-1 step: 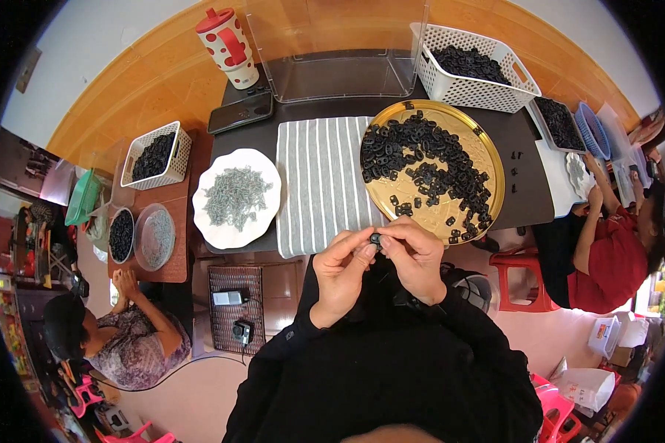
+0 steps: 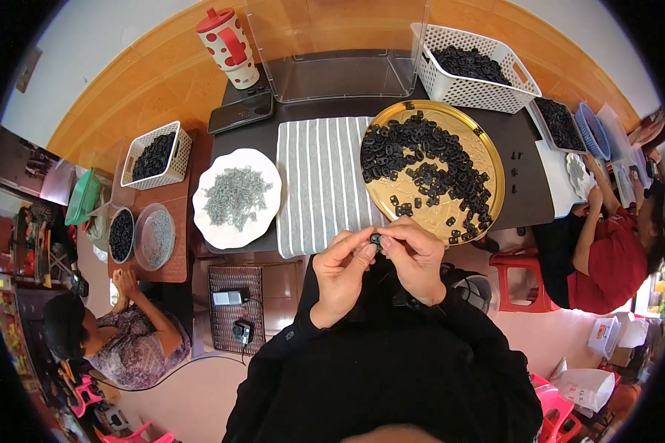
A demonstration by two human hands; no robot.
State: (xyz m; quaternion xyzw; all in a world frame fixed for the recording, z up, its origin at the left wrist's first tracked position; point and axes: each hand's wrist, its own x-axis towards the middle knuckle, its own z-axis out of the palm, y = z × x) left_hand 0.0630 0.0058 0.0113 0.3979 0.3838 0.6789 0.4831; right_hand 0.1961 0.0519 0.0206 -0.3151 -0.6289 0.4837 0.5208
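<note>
Between my fingertips, just off the table's near edge, is a small black plastic piece (image 2: 376,239). My left hand (image 2: 341,269) pinches it from one side with thumb and finger, and my right hand (image 2: 415,260) pinches it from the other. Fingers cover much of the piece. Beyond my hands a grey striped cloth (image 2: 321,184) lies on the table. A round gold tray (image 2: 495,166) to its right carries many loose black plastic pieces (image 2: 451,159). To its left, a white scalloped plate (image 2: 213,231) bears a heap of small silvery metal parts (image 2: 236,196).
A white basket of black pieces (image 2: 451,92), a clear plastic box (image 2: 340,77), a phone (image 2: 240,112) and a spotted tumbler (image 2: 233,55) stand at the back. One person (image 2: 609,258) sits at the right, another (image 2: 133,343) at the left. A red stool (image 2: 521,277) is nearby.
</note>
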